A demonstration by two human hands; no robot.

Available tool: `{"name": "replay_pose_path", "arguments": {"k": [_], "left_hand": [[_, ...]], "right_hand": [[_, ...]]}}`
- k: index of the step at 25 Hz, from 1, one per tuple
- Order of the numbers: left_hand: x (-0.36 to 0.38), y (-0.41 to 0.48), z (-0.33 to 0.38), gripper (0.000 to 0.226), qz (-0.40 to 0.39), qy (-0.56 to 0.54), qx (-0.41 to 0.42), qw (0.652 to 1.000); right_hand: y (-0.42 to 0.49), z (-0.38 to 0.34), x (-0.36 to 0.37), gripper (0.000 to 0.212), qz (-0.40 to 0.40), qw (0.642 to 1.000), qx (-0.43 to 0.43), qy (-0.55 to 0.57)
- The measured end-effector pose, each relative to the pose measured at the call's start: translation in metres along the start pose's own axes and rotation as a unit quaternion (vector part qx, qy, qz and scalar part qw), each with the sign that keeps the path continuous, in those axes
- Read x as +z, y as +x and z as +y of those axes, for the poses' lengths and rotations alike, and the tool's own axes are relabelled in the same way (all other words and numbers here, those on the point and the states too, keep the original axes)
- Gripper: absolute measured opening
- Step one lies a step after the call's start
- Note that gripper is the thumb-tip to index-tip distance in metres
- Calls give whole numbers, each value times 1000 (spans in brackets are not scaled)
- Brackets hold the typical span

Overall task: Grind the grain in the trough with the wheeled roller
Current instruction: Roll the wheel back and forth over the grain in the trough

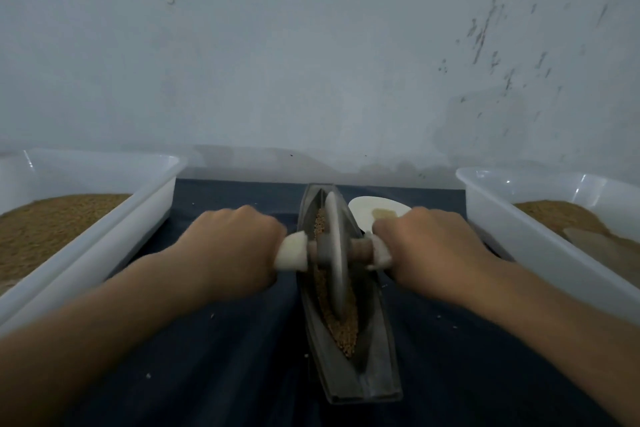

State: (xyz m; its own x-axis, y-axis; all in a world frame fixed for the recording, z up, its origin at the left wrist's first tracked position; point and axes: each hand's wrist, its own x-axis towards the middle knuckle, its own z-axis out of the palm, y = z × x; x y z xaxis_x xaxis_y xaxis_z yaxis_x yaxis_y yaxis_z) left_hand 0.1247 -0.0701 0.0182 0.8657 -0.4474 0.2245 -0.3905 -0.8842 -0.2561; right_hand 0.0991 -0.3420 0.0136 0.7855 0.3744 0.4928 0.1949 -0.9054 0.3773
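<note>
Two hands on one tool. Left hand (239, 246) and right hand (426, 246) lie knuckles up, each with its fingers curled round one end of the axle of the wheeled roller (335, 263). The fingertips themselves are tucked under and hidden.

- White wrapping (292, 251) covers the axle at the inner edge of each fist. A short bare brown stretch shows between the wrapping and the wheel.
- The grey wheel stands upright on its edge midway between the hands, its rim down inside the trough (377, 367).
- The trough is grey, narrow and boat-shaped. It runs from beyond the knuckles back towards the person, passing between the two forearms.
- Grain (343, 329) lies along the trough floor. Most of it sits on the near side of the wheel, between the wrists, and a thinner strip shows past the axle.
- Dark blue cloth (207, 374) lies under the trough and both arms, with a few pale specks scattered on it.
- Just beyond the right hand, beside the far end of the trough, sits a white plate (363, 206) with a small tan patch on it.
- Outside the left forearm is a white tub (104, 250) holding brown grain.
- Outside the right forearm is a second white tub (540, 253) holding brown material; whether whole or ground I cannot tell.
- Picture slightly blurred around the hands.
</note>
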Motion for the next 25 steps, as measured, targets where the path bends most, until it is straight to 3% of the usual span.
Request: {"name": "replay_pose_path", "arguments": {"k": [2,4,7,10,13,16,19,22,25], "left_hand": [[2,-18,-10,24,81,42,34,995],[-2,-6,-9,26,139,78,45,986],[4,37,-4,8,82,56,-31,995],[6,58,-9,11,34,-2,-76,997],[12,20,-8,14,9,-16,-71,997],[16,-7,-3,27,82,41,-23,996],[10,9,6,25,91,67,-33,993],[9,43,6,8,57,14,-76,995],[8,40,5,7,41,-20,-97,994]], "right_hand": [[-20,2,4,31,41,999,7,-1],[-20,1,19,29,-8,999,45,7],[22,-7,32,19,-40,991,122,41],[59,-6,26,10,-73,989,118,58],[30,-5,11,25,-36,998,44,14],[-7,-7,-1,45,32,999,13,0],[4,-8,7,28,-81,993,66,49],[47,-7,19,11,-109,990,61,64],[59,-3,14,18,-128,988,32,74]]}}
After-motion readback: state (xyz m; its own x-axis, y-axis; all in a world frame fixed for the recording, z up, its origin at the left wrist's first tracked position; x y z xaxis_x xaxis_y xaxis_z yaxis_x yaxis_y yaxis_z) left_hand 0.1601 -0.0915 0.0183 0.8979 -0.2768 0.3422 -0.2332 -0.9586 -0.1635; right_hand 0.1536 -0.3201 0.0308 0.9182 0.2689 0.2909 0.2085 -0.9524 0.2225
